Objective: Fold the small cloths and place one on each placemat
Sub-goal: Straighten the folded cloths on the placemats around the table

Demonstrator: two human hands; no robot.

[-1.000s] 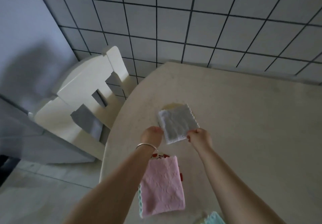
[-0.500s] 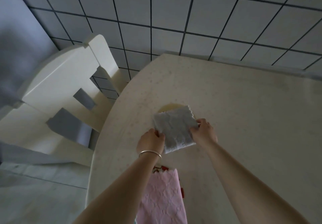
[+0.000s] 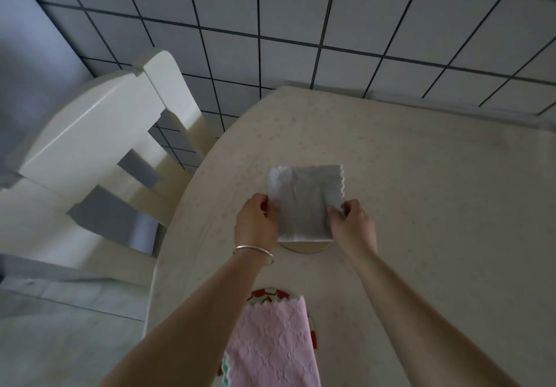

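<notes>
A: Grey cloth, where?

B: Small folded grey textured cloth with a scalloped edge (image 3: 304, 203), lying over a round yellowish placemat (image 3: 304, 248) on the cream speckled surface (image 3: 436, 206). Only the placemat's near rim shows under the cloth's near edge.

A: Hands?

B: Left hand (image 3: 255, 224) pinches the cloth's left edge, fingers curled round it. Right hand (image 3: 352, 227) pinches the right edge near the near corner, fingers (image 3: 332, 210) curled on the fabric. Thin silver bangle (image 3: 254, 251) on the left wrist.

A: Cloth flat or lifted?

B: Can't tell whether it's fully down.

A: Anything else?

B: Folded pink textured cloth with a zigzag edge (image 3: 270, 344) nearer the person, on a round red-and-white patterned placemat (image 3: 264, 295), partly covered by the left forearm. White wooden chair (image 3: 90, 152) left of the surface, tiled wall with dark grout (image 3: 331, 10) behind.
</notes>
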